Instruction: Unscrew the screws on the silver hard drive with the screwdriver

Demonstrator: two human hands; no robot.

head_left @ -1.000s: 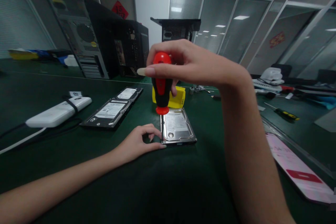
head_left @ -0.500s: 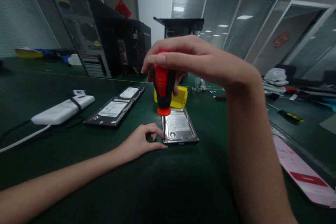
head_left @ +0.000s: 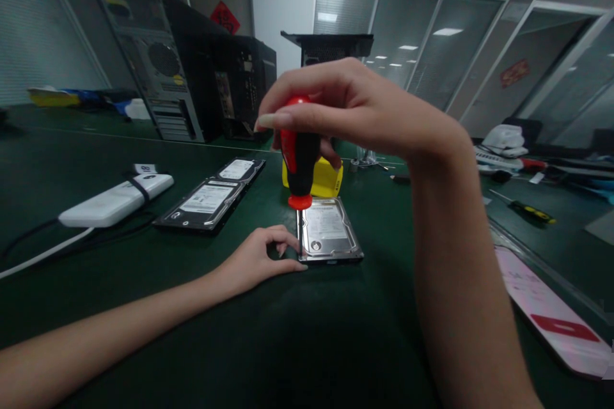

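Working at the near-left corner of a hard drive [head_left: 330, 230], flat on the green bench [head_left: 307, 345]. Gripping the upright screwdriver [head_left: 300, 172] from above with the right hand [head_left: 355, 108], fingers wrapped tight round the handle. Bracing with the left hand [head_left: 254, 262], thumb and forefinger loosely curled, thumb tip touching that corner. Judged mid-step: lid still on; screw under the tip hidden.

Head camera, low, facing forward.

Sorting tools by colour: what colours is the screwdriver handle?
The screwdriver handle is red and black; head view.
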